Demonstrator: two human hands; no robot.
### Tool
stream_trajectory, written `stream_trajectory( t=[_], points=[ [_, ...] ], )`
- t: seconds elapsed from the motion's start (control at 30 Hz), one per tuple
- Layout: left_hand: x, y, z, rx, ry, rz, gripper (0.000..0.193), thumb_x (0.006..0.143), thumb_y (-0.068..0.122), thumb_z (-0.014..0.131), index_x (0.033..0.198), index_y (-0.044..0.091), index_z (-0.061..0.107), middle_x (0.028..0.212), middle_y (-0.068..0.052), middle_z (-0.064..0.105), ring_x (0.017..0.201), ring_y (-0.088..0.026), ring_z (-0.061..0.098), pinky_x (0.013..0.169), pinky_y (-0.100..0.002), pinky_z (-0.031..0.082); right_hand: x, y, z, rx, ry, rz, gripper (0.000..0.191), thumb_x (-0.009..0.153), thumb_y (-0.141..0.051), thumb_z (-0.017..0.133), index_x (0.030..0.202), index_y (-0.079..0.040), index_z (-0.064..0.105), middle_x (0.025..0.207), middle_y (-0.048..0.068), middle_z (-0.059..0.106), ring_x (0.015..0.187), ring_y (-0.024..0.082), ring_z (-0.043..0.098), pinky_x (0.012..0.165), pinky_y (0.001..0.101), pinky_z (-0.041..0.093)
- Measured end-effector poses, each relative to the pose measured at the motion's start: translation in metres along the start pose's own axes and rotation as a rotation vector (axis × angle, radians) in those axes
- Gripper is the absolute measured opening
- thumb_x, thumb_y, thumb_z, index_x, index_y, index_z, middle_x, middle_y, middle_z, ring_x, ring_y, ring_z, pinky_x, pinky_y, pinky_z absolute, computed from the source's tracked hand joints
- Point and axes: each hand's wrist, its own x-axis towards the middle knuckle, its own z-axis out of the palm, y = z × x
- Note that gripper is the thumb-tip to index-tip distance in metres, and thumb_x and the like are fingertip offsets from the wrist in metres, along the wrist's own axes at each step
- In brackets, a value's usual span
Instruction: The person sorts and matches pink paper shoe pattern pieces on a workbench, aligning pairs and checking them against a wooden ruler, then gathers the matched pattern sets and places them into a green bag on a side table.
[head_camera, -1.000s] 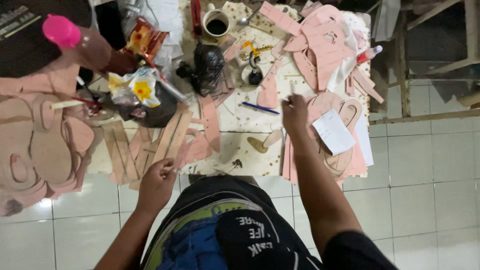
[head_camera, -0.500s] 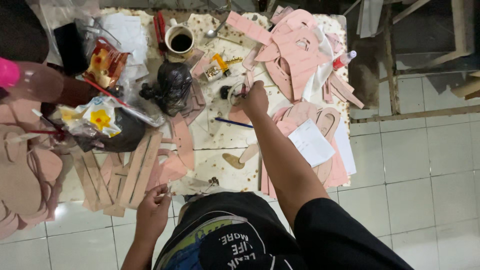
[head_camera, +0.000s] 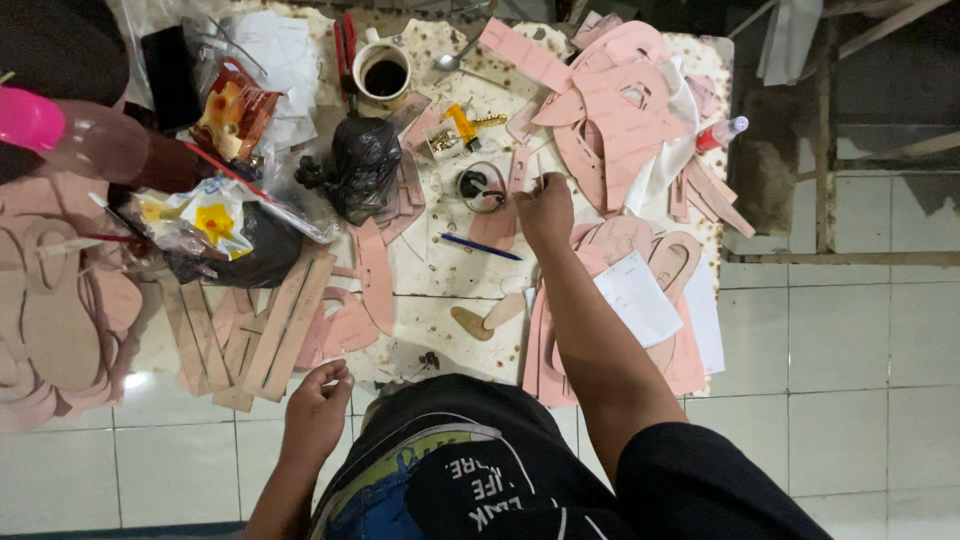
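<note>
Reaching hand: the right hand (head_camera: 545, 208) stretched across the bench (head_camera: 440, 265), fingers pinched together on a narrow pink strip (head_camera: 519, 170).
Strip's place: just at 3 o'clock of a small round tin (head_camera: 480, 186), with a blue pen (head_camera: 481, 246) at the tin's 6 o'clock.
Left hand: the left hand (head_camera: 316, 407) hung at the bench's near edge, fingers loosely curled, holding nothing visible.
Further off: a coffee mug (head_camera: 384, 73) at 11 o'clock of the tin.

pink cutouts (head_camera: 610, 110), blue pen (head_camera: 480, 246) (black bag (head_camera: 362, 170))
</note>
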Motion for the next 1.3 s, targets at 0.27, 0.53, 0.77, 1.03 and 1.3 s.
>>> stream_trajectory(
  t=[0.27,0.53,0.77,1.03,1.3],
  points=[
    [-0.002,-0.003,0.006,-0.039,-0.029,-0.014,0.047,0.092,0.028,0.067,0.129,-0.001,0.067,0.111,-0.014,0.078,0.09,-0.021,0.073,0.082,-0.033,0.055,0.008,-0.037,0.008,-0.147,-0.087,0.127,0.05,0.078,-0.031,0.088,0.104,0.0,0.057,0.094,0.021,0.07,0.088,0.044,0.067,0.076,0.0523,0.051],
    [0.001,-0.008,0.006,-0.08,-0.028,0.01,0.048,0.091,0.027,0.068,0.128,-0.003,0.066,0.111,-0.014,0.078,0.09,-0.019,0.073,0.082,-0.032,0.055,0.057,0.029,-0.03,0.295,0.0,0.017,0.047,0.078,-0.011,0.082,0.118,0.003,0.061,0.1,0.015,0.071,0.089,0.026,0.073,0.075,0.0365,0.058],
    [-0.002,-0.014,0.012,-0.06,-0.03,-0.061,0.046,0.093,0.03,0.068,0.127,-0.002,0.068,0.106,-0.016,0.079,0.085,-0.019,0.071,0.078,-0.033,0.055,0.098,0.092,-0.128,0.208,0.424,0.216,0.042,0.075,-0.016,0.085,0.105,-0.003,0.058,0.099,0.014,0.07,0.084,0.026,0.072,0.074,0.0371,0.059],
    [0.003,-0.019,0.018,-0.053,-0.025,-0.036,0.046,0.092,0.029,0.069,0.127,0.0,0.068,0.108,-0.014,0.078,0.084,-0.022,0.07,0.077,-0.034,0.055,0.086,0.129,-0.145,-0.33,0.303,0.272,0.047,0.089,-0.038,0.091,0.1,-0.003,0.061,0.093,0.018,0.07,0.084,0.036,0.068,0.079,0.0457,0.054],
    [0.001,-0.012,0.016,-0.037,-0.015,-0.023,0.045,0.093,0.029,0.067,0.127,0.0,0.067,0.11,-0.013,0.077,0.091,-0.019,0.073,0.081,-0.033,0.055,0.049,0.073,-0.07,-0.113,-0.036,-0.339,0.04,0.088,-0.025,0.089,0.109,-0.002,0.065,0.102,0.02,0.07,0.091,0.037,0.069,0.08,0.0454,0.055]
  ],
)
